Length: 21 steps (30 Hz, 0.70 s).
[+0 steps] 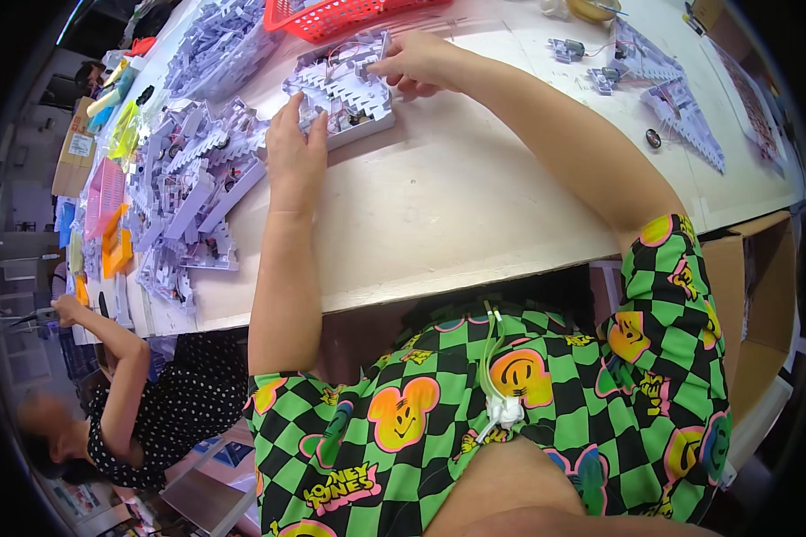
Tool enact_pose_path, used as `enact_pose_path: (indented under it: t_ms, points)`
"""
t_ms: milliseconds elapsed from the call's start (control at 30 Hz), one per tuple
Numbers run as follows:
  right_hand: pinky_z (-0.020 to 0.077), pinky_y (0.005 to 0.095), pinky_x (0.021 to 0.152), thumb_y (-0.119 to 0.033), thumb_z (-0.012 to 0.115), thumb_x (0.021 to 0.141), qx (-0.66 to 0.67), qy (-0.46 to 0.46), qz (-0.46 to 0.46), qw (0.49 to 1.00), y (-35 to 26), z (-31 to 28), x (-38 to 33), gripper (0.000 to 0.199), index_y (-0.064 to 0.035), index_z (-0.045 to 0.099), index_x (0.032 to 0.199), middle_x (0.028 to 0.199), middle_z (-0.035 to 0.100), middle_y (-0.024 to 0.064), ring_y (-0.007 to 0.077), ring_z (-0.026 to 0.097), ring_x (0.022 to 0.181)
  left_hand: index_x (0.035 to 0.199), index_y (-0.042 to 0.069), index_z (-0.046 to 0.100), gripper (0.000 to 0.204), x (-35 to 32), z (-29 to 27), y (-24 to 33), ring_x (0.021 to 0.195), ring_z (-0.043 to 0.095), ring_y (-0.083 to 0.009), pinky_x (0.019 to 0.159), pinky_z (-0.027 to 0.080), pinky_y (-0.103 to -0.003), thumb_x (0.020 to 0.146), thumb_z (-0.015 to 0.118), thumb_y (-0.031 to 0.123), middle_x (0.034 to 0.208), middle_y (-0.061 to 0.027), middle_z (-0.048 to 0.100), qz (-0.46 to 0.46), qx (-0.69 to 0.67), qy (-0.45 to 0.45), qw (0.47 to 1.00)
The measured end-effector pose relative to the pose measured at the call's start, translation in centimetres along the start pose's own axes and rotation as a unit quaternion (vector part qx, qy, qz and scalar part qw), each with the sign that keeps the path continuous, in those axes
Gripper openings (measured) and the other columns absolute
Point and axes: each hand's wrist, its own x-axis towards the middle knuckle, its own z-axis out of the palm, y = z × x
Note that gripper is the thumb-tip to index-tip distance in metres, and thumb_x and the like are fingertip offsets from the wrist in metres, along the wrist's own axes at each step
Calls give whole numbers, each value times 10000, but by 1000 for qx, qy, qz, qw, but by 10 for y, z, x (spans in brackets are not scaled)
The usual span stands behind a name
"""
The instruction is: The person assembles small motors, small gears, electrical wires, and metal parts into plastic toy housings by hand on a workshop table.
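Observation:
A shallow white plastic tray (pixel 364 134) lies on the table at the far middle, with stair-shaped white parts (pixel 345 87), thin wires and small motors inside. My left hand (pixel 295 150) is at its left corner, thumb and fingers stretched out and apart, touching the edge. Curled over the tray's right side, my right hand (pixel 421 64) has its thumb and forefinger at the inner edge and the other fingers outside. Whether it also pinches a part there is hard to make out.
Left of the tray is a heap of similar white assemblies (pixel 192 179); a clear bag of white parts (pixel 215 54) lies behind. A red basket (pixel 331 20) stands at the back. Loose motor pieces (pixel 566 50) and a small black wheel (pixel 653 139) lie right. Another person (pixel 166 403) works at left.

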Motion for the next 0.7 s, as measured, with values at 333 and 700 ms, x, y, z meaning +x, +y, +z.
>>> enact_pose_path:
  t_ms: [333, 700]
  points:
    - [477, 323, 508, -315, 676, 780, 57, -35, 77, 995, -14, 7, 10, 267, -75, 651, 895, 770, 616, 37, 126, 584, 641, 1281, -19, 508, 490, 7, 1, -5, 1170, 485, -368, 1006, 376, -425, 880, 626, 237, 1217, -233, 562, 0, 21, 0, 1000]
    - [516, 316, 665, -268, 647, 785, 174, 63, -96, 978, 7, -39, -33, 250, -49, 665, 905, 792, 619, 27, 126, 593, 721, 1273, -29, 516, 515, 4, 10, 1, 1176, 476, -365, 1009, 367, -421, 878, 630, 281, 1230, -219, 566, 4, 34, -2, 999]
